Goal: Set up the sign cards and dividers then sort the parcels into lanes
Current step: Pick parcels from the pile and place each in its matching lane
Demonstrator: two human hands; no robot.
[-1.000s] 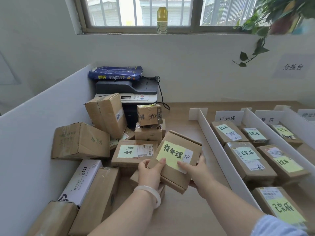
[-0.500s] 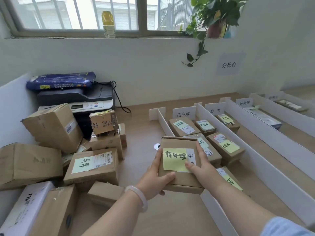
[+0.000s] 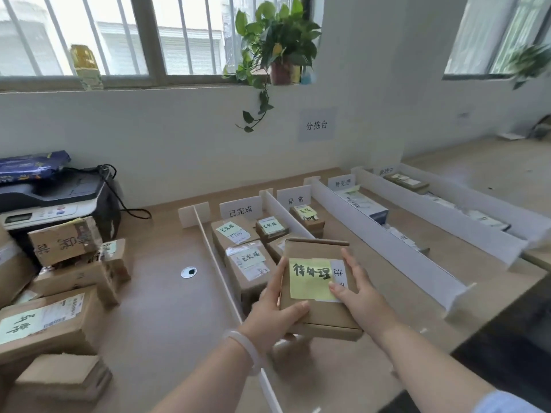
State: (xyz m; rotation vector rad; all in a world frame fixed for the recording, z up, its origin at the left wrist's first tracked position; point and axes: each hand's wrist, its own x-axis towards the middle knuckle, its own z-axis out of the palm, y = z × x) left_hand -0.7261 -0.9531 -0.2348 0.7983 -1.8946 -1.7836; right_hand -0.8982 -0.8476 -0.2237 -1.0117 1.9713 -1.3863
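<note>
A pale wooden worktop (image 3: 167, 293) runs along a white wall under a barred window (image 3: 119, 34). A trailing plant (image 3: 277, 40) stands on the sill above and behind the parcel (image 3: 313, 248), and a paper wall sign (image 3: 316, 125) hangs behind it. The parcel, a brown box with a yellow note, is held in the air over the near ends of the two leftmost lanes. The left hand (image 3: 274, 311) grips its left edge, fingers (image 3: 278, 275) along the side and thumb on top. The right hand (image 3: 363, 299) holds the right edge, thumb pressing on the note. White dividers (image 3: 387, 234) run back past the parcel to standing sign cards (image 3: 241, 210). Far left of the parcel sit a printer (image 3: 59, 192) and a heap of boxes (image 3: 59, 242).

The parcel covers what lies under it — some labelled boxes in those lanes show only in part. The lane farthest right of the parcel is blurred, its card unreadable. The heap is cut off by the frame edge — and a dark surface right of the parcel cannot be made out.
</note>
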